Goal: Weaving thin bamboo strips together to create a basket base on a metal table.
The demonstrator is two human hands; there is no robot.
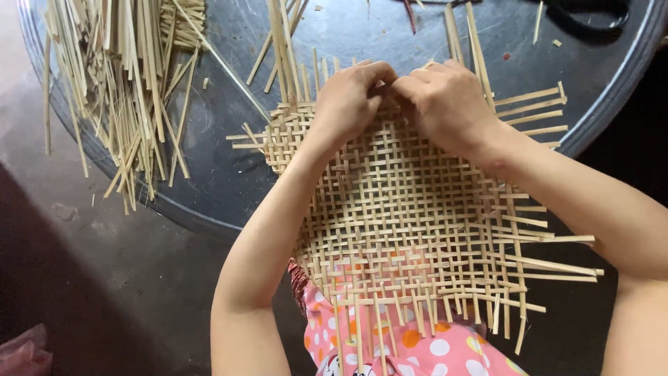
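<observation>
Woven bamboo mat (403,209) lay across round dark table (229,181) edge and lap. Left hand (348,101) and right hand (442,101) met at mat's far edge, fingers pinched closed on strips there. Loose bamboo strips (125,83) piled at table's left; polka-dot garment (417,351) below mat.

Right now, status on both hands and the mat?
Both hands, left hand and right hand, pinching strips at woven mat far edge. Loose strips lie left, apart.

Loose bamboo strips (132,76); round dark table (229,174)
</observation>
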